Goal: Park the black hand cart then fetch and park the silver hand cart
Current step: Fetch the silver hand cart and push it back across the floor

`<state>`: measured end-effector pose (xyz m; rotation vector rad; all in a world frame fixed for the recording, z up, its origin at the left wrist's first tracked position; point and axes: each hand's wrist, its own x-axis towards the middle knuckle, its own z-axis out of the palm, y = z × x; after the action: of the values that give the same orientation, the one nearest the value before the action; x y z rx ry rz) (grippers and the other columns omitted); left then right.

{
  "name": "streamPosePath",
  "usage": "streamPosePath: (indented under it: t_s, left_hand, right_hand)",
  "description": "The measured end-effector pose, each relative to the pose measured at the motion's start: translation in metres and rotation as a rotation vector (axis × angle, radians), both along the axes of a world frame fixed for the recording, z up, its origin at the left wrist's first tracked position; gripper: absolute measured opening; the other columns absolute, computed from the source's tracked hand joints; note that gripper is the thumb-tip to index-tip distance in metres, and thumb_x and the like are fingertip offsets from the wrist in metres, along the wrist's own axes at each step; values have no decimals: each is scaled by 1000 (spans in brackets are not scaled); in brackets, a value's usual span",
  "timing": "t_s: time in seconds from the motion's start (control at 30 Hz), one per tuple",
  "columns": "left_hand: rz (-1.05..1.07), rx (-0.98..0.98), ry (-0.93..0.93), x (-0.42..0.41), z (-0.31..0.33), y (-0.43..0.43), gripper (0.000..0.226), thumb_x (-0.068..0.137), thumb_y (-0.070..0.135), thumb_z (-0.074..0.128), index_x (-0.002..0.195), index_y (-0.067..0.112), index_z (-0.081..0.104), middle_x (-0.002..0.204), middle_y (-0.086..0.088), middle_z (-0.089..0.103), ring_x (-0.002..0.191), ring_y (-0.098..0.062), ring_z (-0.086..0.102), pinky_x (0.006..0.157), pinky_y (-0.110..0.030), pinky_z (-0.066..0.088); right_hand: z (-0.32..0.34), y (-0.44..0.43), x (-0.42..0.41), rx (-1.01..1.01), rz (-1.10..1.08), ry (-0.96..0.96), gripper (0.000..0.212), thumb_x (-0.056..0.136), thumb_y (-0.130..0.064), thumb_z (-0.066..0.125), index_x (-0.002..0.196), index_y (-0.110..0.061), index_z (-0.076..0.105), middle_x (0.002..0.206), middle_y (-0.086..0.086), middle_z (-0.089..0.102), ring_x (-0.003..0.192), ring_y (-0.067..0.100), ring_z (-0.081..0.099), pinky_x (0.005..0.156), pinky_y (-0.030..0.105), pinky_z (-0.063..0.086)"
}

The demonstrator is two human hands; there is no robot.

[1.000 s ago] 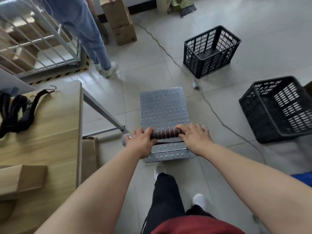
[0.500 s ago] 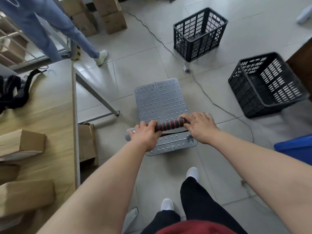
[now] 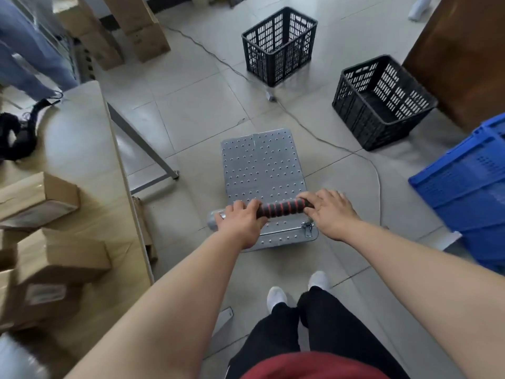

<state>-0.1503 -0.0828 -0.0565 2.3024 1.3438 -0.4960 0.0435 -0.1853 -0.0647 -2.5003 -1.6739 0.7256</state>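
Floor: we see pale tiles (image 3: pixel 191 110) crossed by a cable (image 3: pixel 341 149).
Surroundings: wooden table (image 3: pixel 82 165) left; two black crates (image 3: pixel 278 45) ahead.
Cart: silver hand cart (image 3: pixel 262 165) beside the table.
Grip: left hand (image 3: pixel 240 222) and right hand (image 3: pixel 330 214) wrapped around the handle (image 3: pixel 281 207).
Unclear: wheels hidden; blue crate (image 3: pixel 470 181) cropped.

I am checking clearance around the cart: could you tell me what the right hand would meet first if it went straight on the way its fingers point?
The right hand points left along the striped handle grip, so it would probably meet the left hand first.
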Motion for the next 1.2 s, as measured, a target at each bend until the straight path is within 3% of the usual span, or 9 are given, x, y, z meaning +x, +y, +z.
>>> streamPosePath:
  t_s: [0.27, 0.8, 1.2]
  left_hand:
    - [-60, 13, -13, -26, 9, -61, 36, 93, 53, 37, 127, 40, 37, 126, -5, 43, 118, -30, 39, 102, -52, 24]
    - [-46, -27, 11, -80, 10, -262, 36, 93, 50, 38, 127, 37, 38, 125, -7, 43, 117, -31, 39, 104, -54, 23]
    - [-175, -65, -24, -141, 12, -352, 37, 93, 49, 38, 128, 36, 37, 125, -8, 42, 118, -32, 39, 101, -55, 26]
  right_hand:
    - [1, -76, -35, 4, -75, 5, 33, 95, -44, 36, 128, -42, 40, 120, 5, 51, 117, 29, 41, 104, 44, 27]
    - [-9, -271, -85, 16, -75, 28, 33, 94, -46, 37, 127, -46, 38, 122, 4, 50, 120, 27, 40, 104, 42, 21]
    - [6, -378, -156, -14, -192, 23, 37, 95, -43, 39, 131, -40, 40, 129, 4, 49, 124, 27, 39, 105, 40, 23]
